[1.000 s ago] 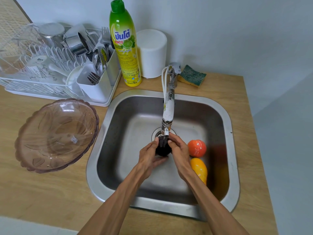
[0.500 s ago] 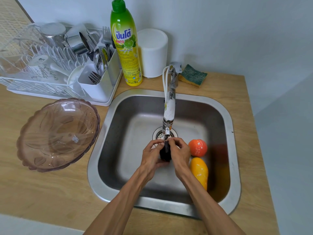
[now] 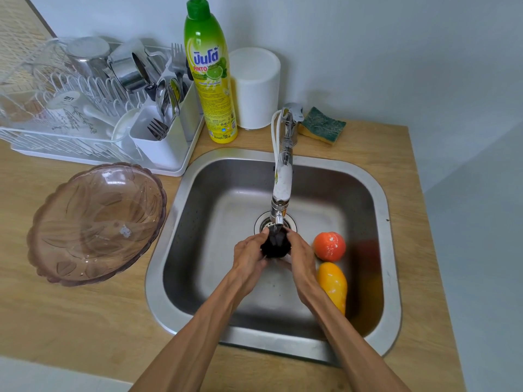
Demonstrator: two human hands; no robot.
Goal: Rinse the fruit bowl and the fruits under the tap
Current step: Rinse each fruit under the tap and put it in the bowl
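Note:
A dark, nearly black fruit (image 3: pixel 275 244) is held under the spout of the tap (image 3: pixel 280 190), over the drain of the steel sink (image 3: pixel 389 250). My left hand (image 3: pixel 249 254) grips its left side and my right hand (image 3: pixel 300 254) grips its right side. An orange fruit (image 3: pixel 329 246) and a yellow mango (image 3: pixel 333 285) lie on the sink floor to the right of my right hand. The pinkish clear fruit bowl (image 3: pixel 96 224) sits on the wooden counter, left of the sink.
A white dish rack (image 3: pixel 85 114) with cutlery and metal cups stands at the back left. A green-yellow dish soap bottle (image 3: pixel 210 72), a white canister (image 3: pixel 256 87) and a sponge (image 3: pixel 322 125) line the back wall. The counter ends at the right (image 3: pixel 424 250).
Both hands have turned and shifted the dark fruit slightly under the spout; it now shows more between my fingers. The other fruits and the bowl have not moved.

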